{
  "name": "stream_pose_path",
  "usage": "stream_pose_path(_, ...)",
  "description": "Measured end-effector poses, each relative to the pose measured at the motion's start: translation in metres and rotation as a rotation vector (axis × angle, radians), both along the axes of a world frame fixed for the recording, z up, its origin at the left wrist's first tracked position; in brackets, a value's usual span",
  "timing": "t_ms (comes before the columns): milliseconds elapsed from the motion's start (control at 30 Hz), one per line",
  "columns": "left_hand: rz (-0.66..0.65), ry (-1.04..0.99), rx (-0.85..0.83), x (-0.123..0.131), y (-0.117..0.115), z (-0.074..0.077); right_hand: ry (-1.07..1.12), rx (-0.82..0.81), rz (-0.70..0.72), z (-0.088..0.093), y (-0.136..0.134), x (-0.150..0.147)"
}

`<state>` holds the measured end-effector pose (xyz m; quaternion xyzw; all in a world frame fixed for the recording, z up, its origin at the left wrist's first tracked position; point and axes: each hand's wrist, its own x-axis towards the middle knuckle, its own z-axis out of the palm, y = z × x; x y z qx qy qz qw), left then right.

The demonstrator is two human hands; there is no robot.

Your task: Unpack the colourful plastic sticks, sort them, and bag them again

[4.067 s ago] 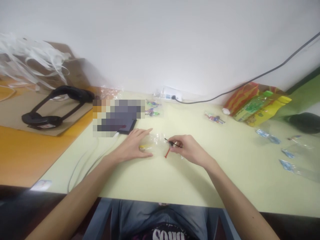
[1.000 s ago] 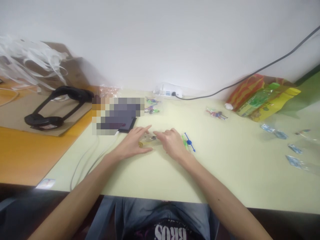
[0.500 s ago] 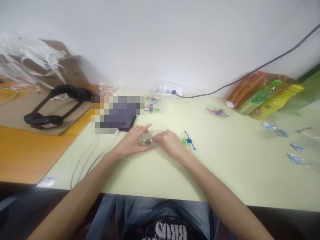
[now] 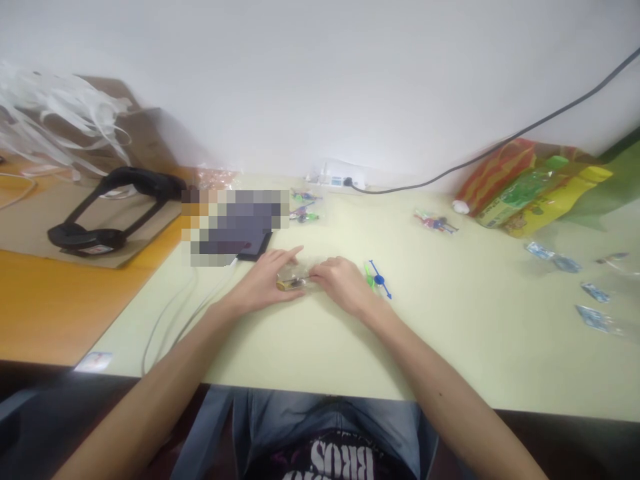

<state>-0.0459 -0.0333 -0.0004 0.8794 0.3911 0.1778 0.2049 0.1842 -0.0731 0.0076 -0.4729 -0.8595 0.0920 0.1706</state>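
A small clear plastic packet (image 4: 295, 280) with a yellow-gold piece and something dark in it sits between my two hands, low over the table. My left hand (image 4: 265, 280) curves around its left side, thumb along the near edge and index finger stretched out beyond it. At the packet's right end my right hand (image 4: 337, 280) is closed in a pinch; a thin dark piece runs from the packet to these fingertips, and its end is hidden by them. Just right of that hand lie a green arrow-shaped plastic piece (image 4: 369, 279) and a blue one (image 4: 380, 280).
A tablet-like dark device (image 4: 255, 248), partly pixelated, lies behind my left hand with a white cable. Small bagged coloured parts (image 4: 305, 215) lie farther back, others (image 4: 435, 222) to the right. Blue-white packets (image 4: 595, 319) lie far right. A black headset-like frame (image 4: 115, 210) rests on cardboard.
My right hand has shifted slightly right, and more of the thin dark piece shows between it and the packet. The left hand keeps its place.
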Motion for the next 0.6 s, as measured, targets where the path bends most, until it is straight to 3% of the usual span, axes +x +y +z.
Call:
stream_pose_path(200, -0.006, -0.001, 0.003, -0.001, 0.000, 0.000, 0.057, -0.034, 0.047, 0.001, 0.000, 0.002)
stream_pose_path(367, -0.016, -0.003, 0.018, 0.000, 0.000, 0.001, -0.039, -0.010, -0.064, 0.000, -0.002, -0.004)
stream_pose_path(600, -0.027, -0.005, 0.032, 0.001, -0.001, 0.000, -0.021, 0.136, -0.038, 0.000, -0.003, -0.011)
